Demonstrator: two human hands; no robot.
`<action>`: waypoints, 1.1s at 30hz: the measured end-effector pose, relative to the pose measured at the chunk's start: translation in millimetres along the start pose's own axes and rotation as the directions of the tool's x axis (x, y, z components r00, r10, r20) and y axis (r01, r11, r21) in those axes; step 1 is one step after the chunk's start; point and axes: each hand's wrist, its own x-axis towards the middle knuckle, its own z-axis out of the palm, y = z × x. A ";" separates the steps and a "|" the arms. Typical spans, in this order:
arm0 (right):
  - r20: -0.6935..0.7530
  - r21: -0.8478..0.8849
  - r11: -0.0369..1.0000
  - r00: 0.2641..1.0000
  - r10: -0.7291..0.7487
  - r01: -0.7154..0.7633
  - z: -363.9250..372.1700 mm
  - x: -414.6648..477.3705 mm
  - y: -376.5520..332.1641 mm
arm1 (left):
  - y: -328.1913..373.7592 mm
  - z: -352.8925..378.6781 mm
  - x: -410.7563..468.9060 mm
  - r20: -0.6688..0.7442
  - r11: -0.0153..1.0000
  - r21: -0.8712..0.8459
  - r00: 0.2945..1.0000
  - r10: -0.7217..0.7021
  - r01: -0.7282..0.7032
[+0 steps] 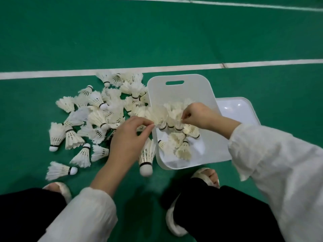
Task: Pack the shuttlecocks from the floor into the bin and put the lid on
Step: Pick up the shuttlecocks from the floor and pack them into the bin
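Note:
A white bin (176, 91) with a handle slot stands on the green floor, with several shuttlecocks (181, 145) inside. Its white lid (239, 110) lies flat behind it to the right. A pile of white feather shuttlecocks (97, 116) is spread on the floor left of the bin. Above the bin hangs a bunch of shuttlecocks (167, 117), cork ends down. My left hand (129, 138) pinches their feathers at the bin's left rim. My right hand (199, 116) pinches them from the right.
A white court line (70, 73) runs across the floor behind the pile. My knees in black trousers and my feet in pale slippers (208, 175) fill the bottom of the view. One shuttlecock (146, 158) lies between my left hand and the bin.

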 end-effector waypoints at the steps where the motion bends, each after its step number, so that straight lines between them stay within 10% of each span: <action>1: -0.006 0.031 0.999 1.000 -0.011 0.011 8.5 5.8 1.8 | -2.7 3.8 2.3 0.001 1.000 0.011 1.000 -0.006 0.006; 24: 0.242 -0.038 0.991 0.964 -0.115 0.127 113.2 41.6 -1.6 | -17.8 17.2 9.2 0.029 0.999 0.043 1.000 -0.008 0.007; 33: -0.259 0.433 0.896 0.966 0.016 0.101 43.7 14.4 12.9 | -14.2 19.8 17.5 0.027 1.000 0.027 1.000 -0.005 0.004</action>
